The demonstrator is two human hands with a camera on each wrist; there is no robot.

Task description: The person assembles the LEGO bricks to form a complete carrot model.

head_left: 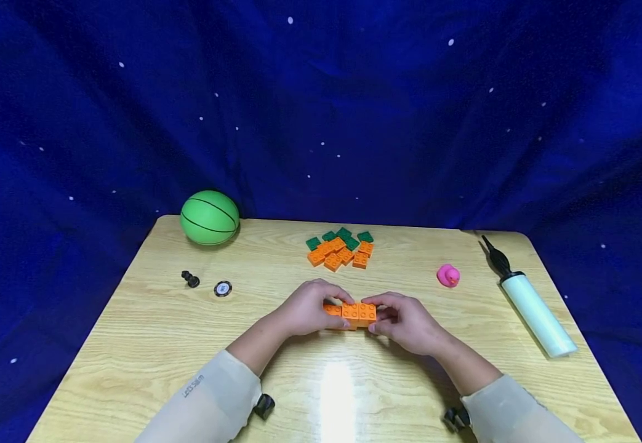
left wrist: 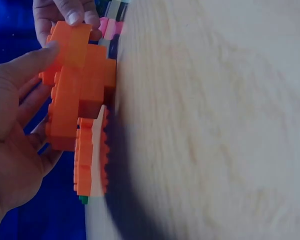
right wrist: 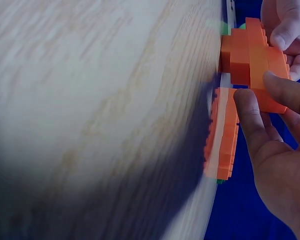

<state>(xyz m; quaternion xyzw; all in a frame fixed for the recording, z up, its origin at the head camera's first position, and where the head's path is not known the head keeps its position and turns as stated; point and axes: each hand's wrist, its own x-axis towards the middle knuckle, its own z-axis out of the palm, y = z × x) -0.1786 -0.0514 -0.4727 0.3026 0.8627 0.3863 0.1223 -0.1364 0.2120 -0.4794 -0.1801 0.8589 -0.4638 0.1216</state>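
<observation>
An orange toy-brick stack (head_left: 358, 315) stands on the wooden table, between both hands. Seen from the side in the left wrist view, the stack (left wrist: 92, 75) is stepped, narrow at the table and wider in its upper layers. My left hand (head_left: 316, 309) grips its left part, thumb on the near side and fingers on the far side. On the right end, my right hand (head_left: 409, 323) pinches the uppermost layer between thumb and fingers. The right wrist view shows the thumb against the near face of the stack (right wrist: 260, 60); its far side is partly hidden.
Beyond the hands lie loose orange bricks (head_left: 332, 262) and green bricks (head_left: 344, 233). To the left are a green ball (head_left: 210, 218), a black chess pawn (head_left: 190, 279) and a poker chip (head_left: 223, 288). A pink rubber duck (head_left: 449, 275) and a hand pump (head_left: 537, 311) lie right.
</observation>
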